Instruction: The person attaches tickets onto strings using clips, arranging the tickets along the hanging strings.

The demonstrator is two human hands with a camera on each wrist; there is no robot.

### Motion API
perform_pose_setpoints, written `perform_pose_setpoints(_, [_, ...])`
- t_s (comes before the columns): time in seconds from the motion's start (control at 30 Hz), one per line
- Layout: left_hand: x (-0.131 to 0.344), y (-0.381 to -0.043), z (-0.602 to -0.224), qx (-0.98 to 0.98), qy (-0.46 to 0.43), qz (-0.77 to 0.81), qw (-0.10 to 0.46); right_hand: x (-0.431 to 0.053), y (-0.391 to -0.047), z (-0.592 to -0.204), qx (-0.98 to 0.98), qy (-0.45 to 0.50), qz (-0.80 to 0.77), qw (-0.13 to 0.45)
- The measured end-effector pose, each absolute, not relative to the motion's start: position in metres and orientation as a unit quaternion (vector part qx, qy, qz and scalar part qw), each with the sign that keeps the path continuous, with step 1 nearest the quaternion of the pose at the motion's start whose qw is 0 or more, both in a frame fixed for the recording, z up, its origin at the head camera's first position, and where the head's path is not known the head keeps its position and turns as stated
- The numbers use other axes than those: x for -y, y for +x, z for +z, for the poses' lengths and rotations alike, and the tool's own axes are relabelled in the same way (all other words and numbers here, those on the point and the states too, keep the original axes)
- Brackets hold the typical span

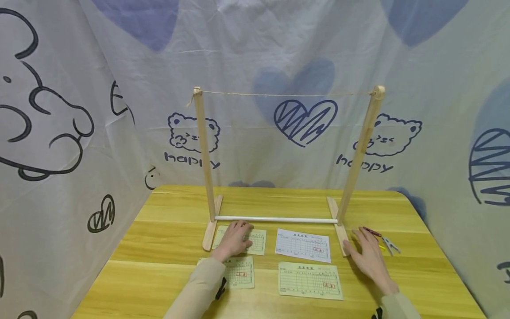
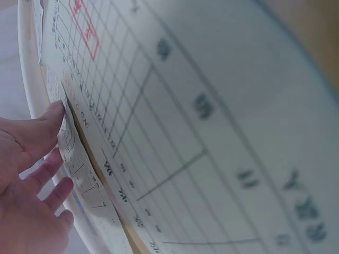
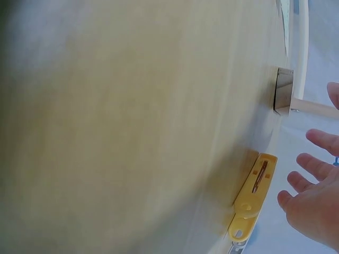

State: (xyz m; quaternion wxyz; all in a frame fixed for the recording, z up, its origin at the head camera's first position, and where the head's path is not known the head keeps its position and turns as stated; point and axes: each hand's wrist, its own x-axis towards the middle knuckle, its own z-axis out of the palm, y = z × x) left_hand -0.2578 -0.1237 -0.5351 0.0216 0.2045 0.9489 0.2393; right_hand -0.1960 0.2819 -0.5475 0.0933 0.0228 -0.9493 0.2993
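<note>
My left hand lies over the far-left green printed slip, fingers loosely bent. In the left wrist view its thumb is at that slip's edge; no pinch shows. Nearer me is a second green slip, partly under the left sleeve. A whitish slip and another green slip lie right of centre. My right hand hovers between the stand's right foot and some clips, its fingers spread and holding nothing. The yellow clip shows large in the right wrist view.
A wooden stand with two posts and a string tied across their tops stands at the back. A white rod joins its feet. Right of my right hand lie a dark red clip and a pale clip. Printed cloth hangs behind.
</note>
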Motion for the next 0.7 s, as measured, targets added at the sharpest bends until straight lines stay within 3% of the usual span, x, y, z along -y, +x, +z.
perform_pose_setpoints(0.7, [0.122,-0.261,-0.537,-0.943,0.219,0.249,-0.034,-0.293,-0.193,-0.550,0.942,0.025,0.321,0.093])
